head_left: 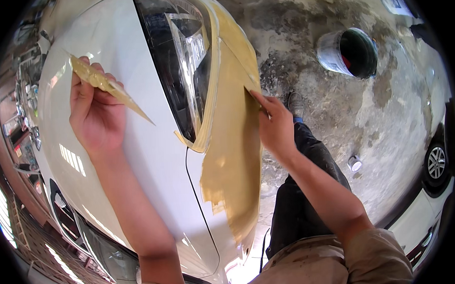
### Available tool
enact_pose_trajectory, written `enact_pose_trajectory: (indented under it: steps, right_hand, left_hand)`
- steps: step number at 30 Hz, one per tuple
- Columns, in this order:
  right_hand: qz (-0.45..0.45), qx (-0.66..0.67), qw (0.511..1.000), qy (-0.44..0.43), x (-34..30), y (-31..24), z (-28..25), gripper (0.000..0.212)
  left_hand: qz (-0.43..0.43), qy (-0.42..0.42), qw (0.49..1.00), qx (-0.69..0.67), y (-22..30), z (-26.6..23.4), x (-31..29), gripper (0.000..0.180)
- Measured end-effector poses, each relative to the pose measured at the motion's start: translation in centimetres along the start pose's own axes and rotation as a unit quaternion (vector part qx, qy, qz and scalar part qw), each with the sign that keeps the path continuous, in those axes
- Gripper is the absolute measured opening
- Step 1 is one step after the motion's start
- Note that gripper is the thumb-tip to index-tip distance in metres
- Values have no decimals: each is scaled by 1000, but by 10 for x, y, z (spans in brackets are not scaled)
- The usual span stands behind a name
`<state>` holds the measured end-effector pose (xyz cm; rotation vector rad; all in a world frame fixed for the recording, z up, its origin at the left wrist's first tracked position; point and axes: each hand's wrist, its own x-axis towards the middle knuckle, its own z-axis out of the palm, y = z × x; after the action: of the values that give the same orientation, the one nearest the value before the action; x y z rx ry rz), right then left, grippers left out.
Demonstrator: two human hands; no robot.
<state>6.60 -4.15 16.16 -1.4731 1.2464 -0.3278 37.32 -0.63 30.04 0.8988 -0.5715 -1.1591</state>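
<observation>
My left hand [97, 119], raised over the white car's panel [163, 164], grips a thin pointed putty spreader [136, 107] with thick yellow filler [97, 79] heaped along it. Yellow body filler [233, 157] covers the car's right-hand side in a broad layer with a ragged lower edge. Against that layer, my right hand [278, 122] pinches a thin dark-edged spreader [248, 93], largely hidden by the fingers. Between the hands sits the car's lamp [184, 58], a clear lens over dark housing. Yellow masking tape [204, 138] runs around its right side and lower tip.
A stained white bucket [330, 53] lies or stands on the blotchy concrete floor [326, 113], with something red inside. Nearer is a small tin [355, 163]. Another car's wheel [435, 162] shows at far right. My legs [302, 189] are beside the filled panel.
</observation>
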Motion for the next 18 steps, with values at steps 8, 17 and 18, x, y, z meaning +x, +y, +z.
enact_pose_trajectory:
  steps: [8, 17, 18]
  right_hand:
    - [-128, -71, 989, -15, -84, -21, 0, 56]
    - [-325, -116, 924, -163, -121, -14, -48, 53]
    - [-361, -127, 911, -151, -107, -10, -54, 52]
  left_hand:
    - [20, 96, 995, 0, 0, -4, 3, 38]
    - [4, 55, 998, -18, 0, -10, 1, 36]
    - [3, 47, 999, -21, 1, -10, -2, 35]
